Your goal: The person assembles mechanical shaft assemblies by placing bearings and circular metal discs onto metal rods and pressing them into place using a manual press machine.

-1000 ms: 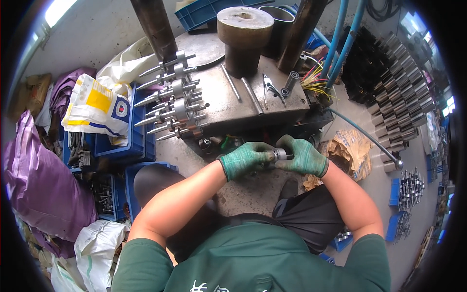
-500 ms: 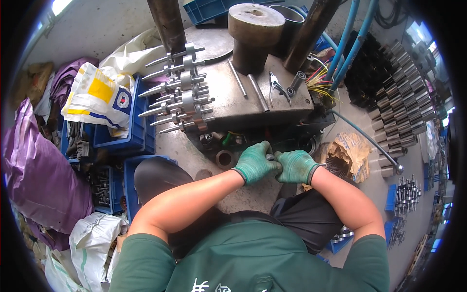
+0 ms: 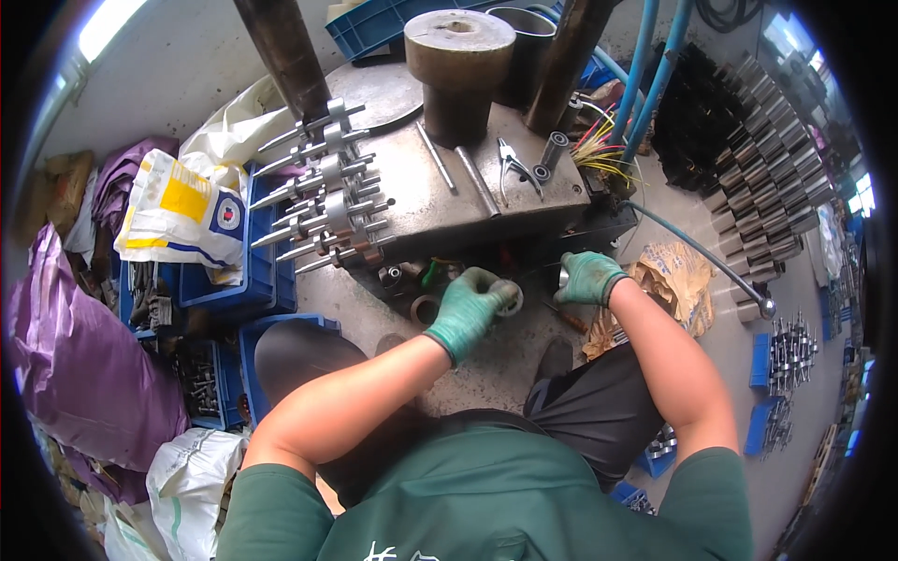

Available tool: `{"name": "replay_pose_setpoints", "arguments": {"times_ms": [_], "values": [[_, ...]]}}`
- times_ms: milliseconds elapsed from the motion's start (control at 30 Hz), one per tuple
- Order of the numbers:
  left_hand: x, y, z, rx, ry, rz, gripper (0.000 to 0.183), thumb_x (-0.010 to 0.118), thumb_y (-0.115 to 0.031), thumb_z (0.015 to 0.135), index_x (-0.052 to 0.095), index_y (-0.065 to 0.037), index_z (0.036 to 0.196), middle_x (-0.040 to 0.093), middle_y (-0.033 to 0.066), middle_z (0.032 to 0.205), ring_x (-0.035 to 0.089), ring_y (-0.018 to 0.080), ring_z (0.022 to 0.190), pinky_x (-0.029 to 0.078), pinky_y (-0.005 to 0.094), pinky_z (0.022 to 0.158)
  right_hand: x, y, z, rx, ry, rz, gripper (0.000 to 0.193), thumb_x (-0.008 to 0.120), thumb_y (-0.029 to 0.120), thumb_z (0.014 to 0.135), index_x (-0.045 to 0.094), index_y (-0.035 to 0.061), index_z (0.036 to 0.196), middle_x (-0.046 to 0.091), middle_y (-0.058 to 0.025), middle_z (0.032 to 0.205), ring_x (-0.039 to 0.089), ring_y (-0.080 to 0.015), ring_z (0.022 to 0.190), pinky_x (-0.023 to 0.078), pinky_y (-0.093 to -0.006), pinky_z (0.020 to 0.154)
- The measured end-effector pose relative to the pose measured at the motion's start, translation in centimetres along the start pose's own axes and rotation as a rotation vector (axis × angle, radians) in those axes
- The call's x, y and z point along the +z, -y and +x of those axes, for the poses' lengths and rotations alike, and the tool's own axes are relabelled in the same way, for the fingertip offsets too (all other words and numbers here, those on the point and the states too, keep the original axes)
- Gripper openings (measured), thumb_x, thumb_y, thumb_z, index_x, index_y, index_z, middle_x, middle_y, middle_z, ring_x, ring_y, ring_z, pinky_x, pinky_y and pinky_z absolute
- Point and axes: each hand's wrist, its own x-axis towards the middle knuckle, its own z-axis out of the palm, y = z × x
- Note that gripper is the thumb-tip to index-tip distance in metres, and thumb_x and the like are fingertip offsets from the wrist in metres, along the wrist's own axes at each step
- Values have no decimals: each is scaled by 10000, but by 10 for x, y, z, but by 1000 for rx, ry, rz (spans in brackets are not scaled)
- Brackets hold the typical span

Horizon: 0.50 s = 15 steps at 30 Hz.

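Note:
My left hand (image 3: 468, 313), in a green glove, is closed on a small round metal ring (image 3: 509, 298), pinched at its edge between thumb and fingers. My right hand (image 3: 591, 279), gloved alike, is apart from it, beside the front of the metal machine block (image 3: 486, 220). Its thumb and fingers curl about a short shiny metal piece (image 3: 563, 278), mostly covered by the glove. Left of my left hand a brown metal ring (image 3: 425, 309) sits at the foot of the block.
Several grey shafts (image 3: 337, 178) stand along the block's left edge. Pliers (image 3: 514, 168), rods (image 3: 477, 182) and bearings (image 3: 554, 150) lie on top. Blue bins (image 3: 281, 271) are at left. A brown paper bag (image 3: 675, 273) and a ball-ended lever (image 3: 720, 257) are at right.
My hands, together before, are now apart. The left has moved slightly down-left with the ring showing; the right has moved up and right toward the block. The view has shifted a little.

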Motion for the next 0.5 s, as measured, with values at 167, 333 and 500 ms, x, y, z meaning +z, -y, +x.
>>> {"name": "replay_pose_setpoints", "arguments": {"times_ms": [167, 333, 500], "values": [[-26, 30, 57, -186, -337, -669, 279, 734, -159, 996, 671, -74, 1254, 724, 85, 1140, 688, 242, 1017, 597, 400, 898, -16, 15, -8, -221, -203, 582, 748, 900, 336, 766, 590, -26, 1343, 743, -246, 1133, 724, -359, 1082, 559, -422, 967], [-28, 37, 71, -188, -372, -914, 321, 716, -271, 992, 660, -128, 1274, 699, 83, 1257, 651, 369, 1143, 506, 528, 1090, -14, 32, -7, -341, -247, 953, 754, 877, 218, 811, 537, -9, 1444, 711, -154, 1224, 686, -244, 1109, 547, -376, 989], [-7, 37, 42, -297, -198, -772, 419, 608, -276, 962, 607, -23, 1296, 694, 188, 1291, 678, 366, 1096, 543, 506, 1016, -19, 45, -18, -411, -166, 1410, 740, 811, 82, 844, 479, -20, 1497, 662, -119, 1269, 675, -195, 1072, 563, -339, 955]]}}
